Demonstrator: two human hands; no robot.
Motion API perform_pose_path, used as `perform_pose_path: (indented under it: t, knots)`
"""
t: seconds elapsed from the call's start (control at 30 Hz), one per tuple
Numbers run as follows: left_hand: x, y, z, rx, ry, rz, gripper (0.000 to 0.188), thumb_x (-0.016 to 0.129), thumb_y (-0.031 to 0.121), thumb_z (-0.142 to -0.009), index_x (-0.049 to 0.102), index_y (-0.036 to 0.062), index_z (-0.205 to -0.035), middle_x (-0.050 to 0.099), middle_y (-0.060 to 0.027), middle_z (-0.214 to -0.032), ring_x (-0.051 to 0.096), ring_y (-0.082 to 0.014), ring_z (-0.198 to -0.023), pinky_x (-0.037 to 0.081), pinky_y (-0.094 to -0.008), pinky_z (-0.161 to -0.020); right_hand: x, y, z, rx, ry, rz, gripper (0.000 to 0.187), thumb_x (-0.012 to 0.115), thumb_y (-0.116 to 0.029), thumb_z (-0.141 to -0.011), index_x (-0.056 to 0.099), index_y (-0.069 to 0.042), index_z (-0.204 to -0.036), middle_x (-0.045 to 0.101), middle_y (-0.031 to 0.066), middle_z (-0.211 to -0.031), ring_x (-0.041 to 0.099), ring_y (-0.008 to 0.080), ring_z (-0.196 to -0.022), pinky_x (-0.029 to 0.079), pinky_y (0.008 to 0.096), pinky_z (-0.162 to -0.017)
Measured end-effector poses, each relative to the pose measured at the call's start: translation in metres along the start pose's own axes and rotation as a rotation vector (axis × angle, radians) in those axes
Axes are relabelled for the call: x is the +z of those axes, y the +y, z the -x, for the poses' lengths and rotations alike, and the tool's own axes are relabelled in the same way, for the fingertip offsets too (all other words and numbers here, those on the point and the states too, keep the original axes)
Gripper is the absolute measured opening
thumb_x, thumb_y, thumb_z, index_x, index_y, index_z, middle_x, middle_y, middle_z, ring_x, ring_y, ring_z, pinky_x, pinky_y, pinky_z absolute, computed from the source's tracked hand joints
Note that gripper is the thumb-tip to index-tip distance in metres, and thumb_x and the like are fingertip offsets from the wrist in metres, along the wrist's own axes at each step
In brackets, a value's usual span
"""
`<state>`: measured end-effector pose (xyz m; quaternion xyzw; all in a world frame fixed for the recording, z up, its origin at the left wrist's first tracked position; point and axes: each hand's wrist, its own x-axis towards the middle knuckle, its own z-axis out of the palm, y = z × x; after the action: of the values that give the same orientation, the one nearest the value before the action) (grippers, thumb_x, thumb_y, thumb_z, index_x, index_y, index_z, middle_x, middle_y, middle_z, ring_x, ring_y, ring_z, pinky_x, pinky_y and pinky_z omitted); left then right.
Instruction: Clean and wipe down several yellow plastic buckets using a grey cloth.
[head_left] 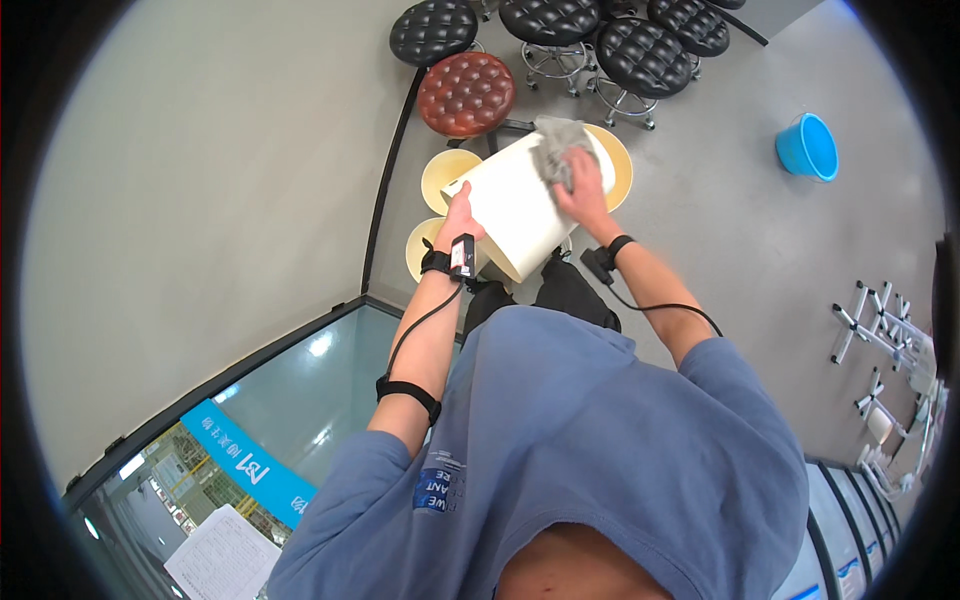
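A cream-white bin point(515, 205) lies tilted in front of me, its open end toward the lower left. At that end my left hand point(460, 215) is closed on the rim, with the fingers partly hidden. My right hand point(582, 190) presses a crumpled grey cloth point(556, 155) against the upper right of the bin's outer wall. Two similar cream bins, an upper one point(447, 176) and a lower one point(420, 245), stand just left of the held bin. Another cream bin point(622, 165) shows partly behind it on the right.
A red-brown stool point(466, 95) and several black stools point(642, 58) stand beyond the bins. A blue bucket point(806, 148) sits on the grey floor at right. White metal stands point(880, 325) are at the far right. A pale wall point(230, 180) rises at left.
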<state>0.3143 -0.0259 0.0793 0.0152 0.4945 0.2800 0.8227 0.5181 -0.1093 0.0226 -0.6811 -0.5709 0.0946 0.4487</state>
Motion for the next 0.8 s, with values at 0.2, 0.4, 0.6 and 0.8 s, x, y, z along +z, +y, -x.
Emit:
perform_pose_path:
  t: [0.2, 0.4, 0.6, 0.8]
  knots:
    - [-0.016, 0.017, -0.027, 0.035, -0.009, -0.042, 0.033, 0.032, 0.023, -0.095, 0.051, 0.0027, -0.111, 0.056, -0.0137, -0.116, 0.057, -0.0277, -0.1, 0.047, -0.0427, -0.087, 0.0, -0.104, -0.002, -0.296, -0.238, -0.246, 0.043, 0.064, -0.02, -0.061, 0.054, -0.006, -0.1, 0.052, 0.0168, -0.112, 0.047, 0.0358, -0.108, 0.035, 0.0436, -0.095]
    - [-0.016, 0.017, -0.017, -0.138, 0.075, 0.018, 0.032, 0.034, 0.023, -0.096, 0.047, 0.0026, -0.117, 0.055, -0.0146, -0.116, 0.057, -0.0274, -0.101, 0.045, -0.0447, -0.09, -0.001, -0.066, -0.007, -0.324, -0.229, -0.203, 0.044, 0.068, -0.022, -0.06, 0.053, -0.007, -0.098, 0.053, 0.0145, -0.111, 0.049, 0.0341, -0.106, 0.038, 0.0425, -0.091]
    - [-0.014, 0.011, -0.008, -0.039, 0.086, 0.036, 0.039, 0.034, 0.022, -0.096, 0.039, -0.0044, -0.124, 0.05, -0.0198, -0.121, 0.051, -0.0314, -0.109, 0.041, -0.0434, -0.095, 0.0, 0.016, -0.018, 0.023, 0.043, 0.051, 0.047, 0.066, -0.018, -0.065, 0.05, -0.001, -0.106, 0.046, 0.0215, -0.119, 0.042, 0.0393, -0.112, 0.034, 0.0449, -0.096]
    - [-0.01, 0.01, -0.007, 0.036, 0.123, -0.019, 0.035, 0.039, 0.016, -0.093, 0.044, -0.0028, -0.121, 0.053, -0.0184, -0.117, 0.053, -0.0276, -0.107, 0.042, -0.0366, -0.092, 0.0, 0.008, -0.014, 0.02, 0.031, 0.036, 0.052, 0.062, -0.019, -0.068, 0.045, -0.002, -0.114, 0.043, 0.023, -0.123, 0.036, 0.0407, -0.118, 0.027, 0.0485, -0.101]
